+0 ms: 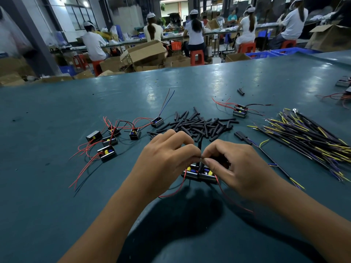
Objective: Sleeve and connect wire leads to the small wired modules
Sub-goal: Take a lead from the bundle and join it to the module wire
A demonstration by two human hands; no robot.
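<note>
From the head camera, the person's left hand (167, 154) and right hand (233, 168) meet over the near middle of a teal worktable (57, 186), fingertips almost touching. Both hands have their thumbs and forefingers curled into a pinch on thin wire ends at the spot where they meet, and a short black sleeve piece (199, 147) stands upright just behind that pinch. Directly under the hands sit two small wired modules (199, 174) side by side and touching, open-topped black boxes with yellow and blue parts inside; thin red leads (233, 201) trail from them toward the near edge of the table. Beyond the hands lies a loose pile of black sleeve tubing pieces (201, 124). To the left of that pile is a cluster of more modules (112, 139) with red and black leads spread out around them, and one module (157, 121) near the pile has a red and a blue wire rising from it. Another module (240, 111) with red leads sits to the right of the pile. On the right side of the table lies a large bundle of black, yellow and purple wire leads (307, 133). In the background, people in white caps (195, 29) sit at long benches among cardboard boxes (146, 52).
</note>
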